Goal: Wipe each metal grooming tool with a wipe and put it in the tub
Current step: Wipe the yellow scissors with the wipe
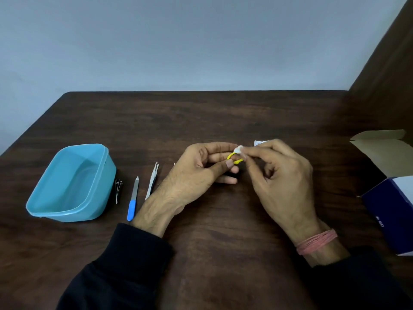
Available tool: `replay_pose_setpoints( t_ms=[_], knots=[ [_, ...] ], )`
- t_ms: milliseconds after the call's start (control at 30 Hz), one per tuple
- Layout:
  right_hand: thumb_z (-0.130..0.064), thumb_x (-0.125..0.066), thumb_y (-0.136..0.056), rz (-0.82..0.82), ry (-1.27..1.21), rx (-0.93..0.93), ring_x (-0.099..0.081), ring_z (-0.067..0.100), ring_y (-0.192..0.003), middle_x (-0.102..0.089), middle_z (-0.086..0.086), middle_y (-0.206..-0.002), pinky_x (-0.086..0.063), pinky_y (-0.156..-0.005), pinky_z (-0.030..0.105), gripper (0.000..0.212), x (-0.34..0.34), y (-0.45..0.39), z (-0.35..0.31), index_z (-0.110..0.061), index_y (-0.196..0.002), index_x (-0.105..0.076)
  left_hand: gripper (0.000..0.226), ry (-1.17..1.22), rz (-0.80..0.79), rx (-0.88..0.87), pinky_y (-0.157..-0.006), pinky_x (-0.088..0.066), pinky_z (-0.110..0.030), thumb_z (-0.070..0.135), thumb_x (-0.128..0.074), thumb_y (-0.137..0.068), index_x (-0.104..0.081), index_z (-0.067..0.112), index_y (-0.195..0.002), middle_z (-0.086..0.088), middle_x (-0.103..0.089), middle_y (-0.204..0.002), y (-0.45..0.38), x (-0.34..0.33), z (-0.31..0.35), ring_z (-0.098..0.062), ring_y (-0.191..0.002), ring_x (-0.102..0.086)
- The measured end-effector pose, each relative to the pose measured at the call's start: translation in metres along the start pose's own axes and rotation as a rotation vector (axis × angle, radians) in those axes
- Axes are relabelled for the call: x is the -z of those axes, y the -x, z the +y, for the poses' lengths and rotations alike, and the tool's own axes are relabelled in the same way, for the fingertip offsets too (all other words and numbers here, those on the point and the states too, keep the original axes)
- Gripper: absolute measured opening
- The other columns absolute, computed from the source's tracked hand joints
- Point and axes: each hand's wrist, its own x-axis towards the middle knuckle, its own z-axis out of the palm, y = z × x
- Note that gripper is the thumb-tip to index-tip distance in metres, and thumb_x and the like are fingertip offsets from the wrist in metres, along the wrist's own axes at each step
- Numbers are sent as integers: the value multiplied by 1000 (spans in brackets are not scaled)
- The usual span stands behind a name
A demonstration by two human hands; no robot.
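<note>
My left hand (202, 170) grips a small tool with yellow loop handles (232, 158), most of it hidden by the fingers. My right hand (279, 173) pinches a white wipe (238, 149) against the tool's far end; a corner of the wipe (259, 143) sticks out behind the fingers. A blue plastic tub (71, 184) sits at the left with nothing visible inside. Between the tub and my left wrist lie a small nail clipper (118, 190), a nail file with a blue handle (133, 201) and metal tweezers (152, 180).
A dark blue and white cardboard box (388, 211) with its flap open (382, 148) stands at the right edge of the dark wooden table (223, 231). A pale wall runs behind the table.
</note>
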Motion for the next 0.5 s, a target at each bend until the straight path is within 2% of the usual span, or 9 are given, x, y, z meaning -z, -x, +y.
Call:
replay_pose_setpoints(
  t_ms=[200,333,500],
  knots=[
    [-14,-83,-100,-76,-9,29,-47,-12,-67,-69,-11,-100,-48,-71,24,13,-3,2,0,-18,-111,-88,33,-10,-21,-13,-87,-69,-27,-1,-66,-109,-70,5,-142,-8,-83,-108,0,0,0,-10,-96,-76],
    [-19,-82,-101,-55,36,27,-47,-14,-68,-71,-9,-103,-46,-70,22,13,2,-3,1,-21,-113,-87,33,-7,-29,-14,-90,-68,-28,0,-66,-109,-71,6,-141,-7,-84,-112,0,0,-1,-10,-97,-77],
    [-12,-79,-103,-111,20,92,-49,-8,-77,-69,-8,-104,-51,-77,24,17,-1,-2,-2,-20,-117,-86,31,-32,-64,-30,-91,-67,-27,-2,-66,-109,-72,5,-139,-7,-83,-104,0,1,-3,-12,-98,-76]
  ],
)
